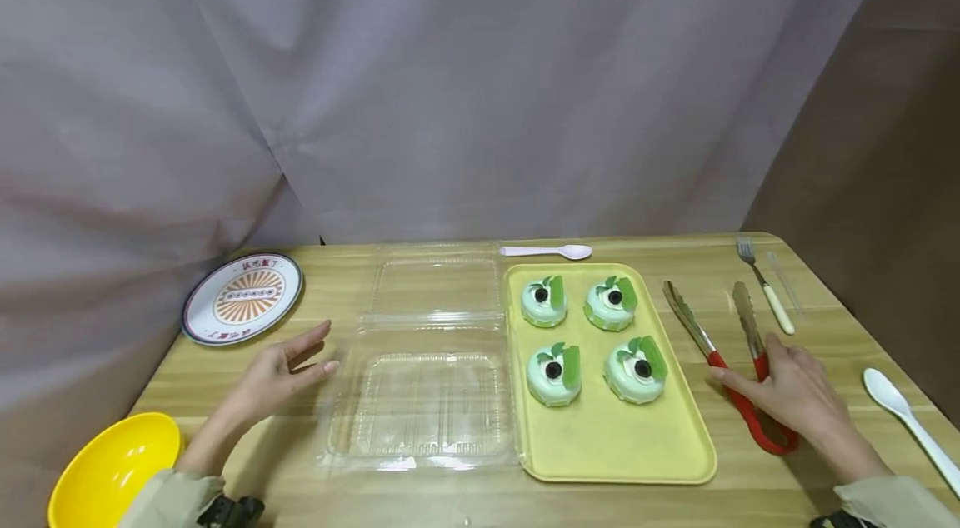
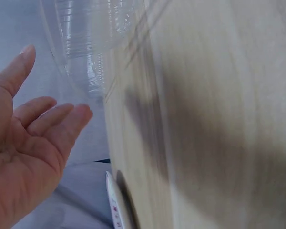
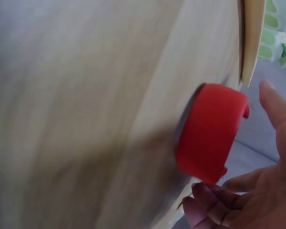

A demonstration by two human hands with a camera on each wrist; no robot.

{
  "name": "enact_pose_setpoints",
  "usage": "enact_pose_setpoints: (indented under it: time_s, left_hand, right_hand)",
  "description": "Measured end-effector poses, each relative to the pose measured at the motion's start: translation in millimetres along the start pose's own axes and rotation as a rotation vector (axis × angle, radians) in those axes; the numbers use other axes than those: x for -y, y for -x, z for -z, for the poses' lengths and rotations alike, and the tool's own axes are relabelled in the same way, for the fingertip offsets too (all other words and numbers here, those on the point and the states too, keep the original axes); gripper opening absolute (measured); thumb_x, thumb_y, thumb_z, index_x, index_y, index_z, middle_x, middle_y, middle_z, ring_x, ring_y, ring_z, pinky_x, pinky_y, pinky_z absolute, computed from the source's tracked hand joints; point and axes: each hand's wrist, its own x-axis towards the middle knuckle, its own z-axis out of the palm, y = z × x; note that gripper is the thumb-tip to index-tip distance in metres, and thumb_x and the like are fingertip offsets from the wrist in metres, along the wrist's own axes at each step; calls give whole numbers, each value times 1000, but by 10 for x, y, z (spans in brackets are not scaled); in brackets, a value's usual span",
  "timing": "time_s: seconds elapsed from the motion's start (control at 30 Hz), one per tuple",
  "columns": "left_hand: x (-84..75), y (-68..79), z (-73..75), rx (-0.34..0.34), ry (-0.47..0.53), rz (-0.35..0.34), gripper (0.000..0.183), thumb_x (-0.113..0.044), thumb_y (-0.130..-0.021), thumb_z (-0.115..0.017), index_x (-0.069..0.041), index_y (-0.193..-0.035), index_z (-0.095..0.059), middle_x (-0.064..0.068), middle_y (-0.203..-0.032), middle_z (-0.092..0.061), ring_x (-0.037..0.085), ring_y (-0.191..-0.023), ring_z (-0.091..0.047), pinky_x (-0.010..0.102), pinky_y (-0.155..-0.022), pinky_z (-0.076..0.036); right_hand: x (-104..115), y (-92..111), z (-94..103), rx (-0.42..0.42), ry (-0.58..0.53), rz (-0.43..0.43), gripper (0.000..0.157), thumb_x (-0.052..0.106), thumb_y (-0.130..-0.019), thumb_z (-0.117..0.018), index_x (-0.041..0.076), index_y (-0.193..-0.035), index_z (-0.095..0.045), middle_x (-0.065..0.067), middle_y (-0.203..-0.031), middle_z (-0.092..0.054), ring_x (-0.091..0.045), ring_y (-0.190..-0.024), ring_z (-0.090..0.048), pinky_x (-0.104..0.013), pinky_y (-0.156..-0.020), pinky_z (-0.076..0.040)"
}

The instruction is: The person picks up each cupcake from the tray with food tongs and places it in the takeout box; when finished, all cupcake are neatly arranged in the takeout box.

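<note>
My right hand [image 1: 798, 391] reaches over the red-handled tongs [image 1: 755, 420], thumb on one side of the handles and fingers on the other. In the right wrist view the red handle end [image 3: 212, 131] sits between the spread thumb [image 3: 276, 102] and the bent fingers, with the thumb apart from it. Left of the clear plastic box [image 1: 431, 403], my left hand [image 1: 273, 374] hovers with thumb and fingers parted and holds nothing. The box lies with its lid [image 1: 435, 282] folded back. Several green-and-white cakes [image 1: 636, 370] stand on the yellow tray [image 1: 615, 453].
A patterned plate [image 1: 277, 316] lies back left, and a yellow bowl [image 1: 112, 461] front left. Behind the tray is a pale spoon [image 1: 573, 251]. On the right are a fork [image 1: 780, 311], a clear slim utensil [image 1: 786, 282] and a white spoon [image 1: 885, 391]. Grey cloth hangs behind.
</note>
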Motion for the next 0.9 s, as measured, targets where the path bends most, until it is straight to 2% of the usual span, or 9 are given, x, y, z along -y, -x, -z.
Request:
enact_pose_setpoints:
  time_s: [0.1,0.17,0.3,0.4,0.57,0.67,0.77,0.83,0.9]
  left_hand:
    - [3,-23,-28,15,72,20,66,-14,-94,-64,14,-145,-32,32,-152,-31,50,-135,-38,30,-101,-49]
    - [3,-26,-35,20,103,26,66,-12,-93,-64,15,-144,-31,32,-151,-32,50,-135,-39,23,-100,-49]
    - [5,-34,-48,37,140,22,67,-11,-92,-65,15,-144,-31,32,-151,-32,49,-135,-40,15,-98,-47]
    - [12,-43,-60,55,150,22,67,-11,-92,-66,16,-143,-32,33,-151,-32,49,-134,-40,15,-98,-47]
    - [22,-61,-90,85,178,20,66,-7,-91,-64,18,-142,-31,35,-147,-35,51,-130,-44,17,-96,-50]
    - [20,-74,-114,99,197,5,65,-6,-92,-63,19,-141,-30,37,-143,-38,50,-126,-48,19,-95,-52]
    - [15,-74,-130,98,212,7,65,-6,-92,-63,19,-141,-29,37,-141,-41,38,-123,-57,19,-93,-53]
    - [16,-66,-130,94,228,10,65,-5,-92,-63,20,-141,-29,37,-141,-41,22,-119,-63,17,-92,-53]
    - [17,-50,-125,87,250,5,65,-4,-92,-62,21,-141,-28,39,-141,-40,5,-113,-64,15,-90,-53]
  right_hand:
    - [-1,-17,-1,12,6,-4,87,62,-83,-64,-15,-115,-42,-26,-87,-51,-35,-76,-50,-31,-51,-36]
    - [18,-36,-10,14,14,-7,92,64,-82,-65,-17,-118,-41,-21,-81,-51,-31,-70,-50,-30,-50,-36]
    - [46,-68,-19,22,25,-20,103,66,-80,-65,-21,-125,-34,-23,-81,-48,-29,-67,-49,-30,-48,-36]
    - [58,-84,-18,33,26,-32,103,65,-81,-66,-22,-125,-33,-32,-89,-47,-31,-68,-48,-31,-47,-37]
    - [54,-99,-8,46,21,-49,90,59,-83,-67,-20,-115,-39,-42,-97,-45,-32,-67,-46,-34,-46,-40]
    - [31,-86,17,48,0,-57,72,55,-86,-65,-13,-104,-46,-29,-84,-49,-29,-65,-47,-33,-47,-38]
    - [8,-59,42,46,-56,-39,56,48,-90,-63,-6,-99,-49,-10,-69,-43,-21,-59,-43,-31,-47,-33]
    - [9,-41,69,22,-101,-2,55,40,-91,-65,-10,-110,-51,-14,-73,-47,-22,-63,-45,-30,-51,-34]
    - [16,-23,86,-19,-174,53,62,27,-90,-67,-17,-126,-43,-21,-81,-50,-17,-64,-45,-28,-51,-38]
